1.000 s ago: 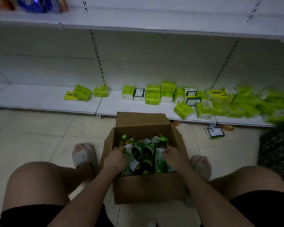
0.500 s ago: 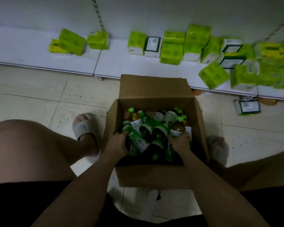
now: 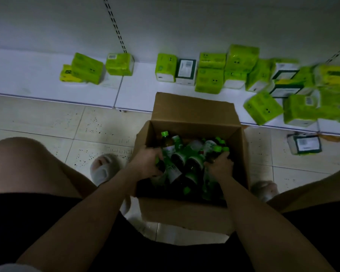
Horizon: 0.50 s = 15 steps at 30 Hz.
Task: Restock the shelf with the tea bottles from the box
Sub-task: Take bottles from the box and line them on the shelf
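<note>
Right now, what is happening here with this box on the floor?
A person crouches over an open brown cardboard box on the tiled floor. Both hands are inside it: the left hand and the right hand each grip green-capped tea bottles. The low white shelf holds only green packets; no bottle stands there yet.

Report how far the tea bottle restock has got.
Done: nothing visible. The bottom shelf holds only green packs, no tea bottles. In hand: the left hand and right hand are both down in the cardboard box, each gripping tea bottles from the jumbled pile. Left: lift them out and stand them on the shelf, then empty the rest of the box.
</note>
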Motion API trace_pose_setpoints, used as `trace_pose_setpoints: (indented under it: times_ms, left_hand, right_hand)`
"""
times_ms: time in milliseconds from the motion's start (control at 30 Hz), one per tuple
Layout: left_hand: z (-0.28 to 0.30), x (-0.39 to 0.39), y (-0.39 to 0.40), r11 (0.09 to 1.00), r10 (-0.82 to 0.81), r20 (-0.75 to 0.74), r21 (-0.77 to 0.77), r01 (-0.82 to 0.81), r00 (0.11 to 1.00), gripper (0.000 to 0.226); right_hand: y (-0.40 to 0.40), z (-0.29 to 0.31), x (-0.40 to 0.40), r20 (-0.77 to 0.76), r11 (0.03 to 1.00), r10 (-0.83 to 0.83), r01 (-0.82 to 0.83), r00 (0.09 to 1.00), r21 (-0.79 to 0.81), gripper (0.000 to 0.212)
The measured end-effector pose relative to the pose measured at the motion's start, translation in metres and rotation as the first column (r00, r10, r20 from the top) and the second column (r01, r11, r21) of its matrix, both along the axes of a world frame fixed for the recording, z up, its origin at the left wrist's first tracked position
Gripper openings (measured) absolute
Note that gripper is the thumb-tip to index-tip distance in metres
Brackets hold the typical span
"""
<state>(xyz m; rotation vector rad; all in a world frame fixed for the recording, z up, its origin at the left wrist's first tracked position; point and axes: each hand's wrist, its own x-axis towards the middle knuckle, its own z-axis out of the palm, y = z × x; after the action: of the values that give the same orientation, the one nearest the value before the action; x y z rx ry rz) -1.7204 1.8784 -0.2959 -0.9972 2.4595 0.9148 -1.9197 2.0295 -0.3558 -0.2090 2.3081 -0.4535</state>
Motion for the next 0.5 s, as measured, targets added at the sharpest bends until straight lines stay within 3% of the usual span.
trace_pose_setpoints:
  times_ms: [100,200,300,367,500]
  left_hand:
    - [0.013,-0.028,-0.014,0.979,-0.157,-0.057,-0.142,0.147,0.986,0.036]
    - [0.006,-0.04,-0.028,0.983,-0.124,-0.078,-0.147,0.111,0.989,0.05]
    - [-0.012,-0.042,-0.033,0.99,0.14,-0.091,-0.006,-0.141,0.986,0.065]
    - [-0.029,-0.041,-0.034,0.944,0.326,-0.107,0.082,-0.319,0.939,0.06]
    - [-0.055,-0.041,-0.035,0.874,0.472,-0.129,0.197,-0.444,0.872,0.045]
  right_hand:
    - [-0.016,0.022,-0.006,0.005,0.987,0.06,-0.059,0.998,-0.149,0.087]
    - [-0.025,0.039,-0.014,-0.064,0.956,0.077,-0.092,0.995,-0.278,0.079]
    - [-0.026,0.04,-0.019,-0.051,0.938,-0.008,-0.01,0.999,-0.345,0.072]
    - [-0.022,0.037,-0.016,-0.021,0.923,-0.064,0.051,0.998,-0.381,0.071]
    - [-0.004,0.023,-0.006,0.054,0.904,-0.107,0.12,0.993,-0.411,0.069]
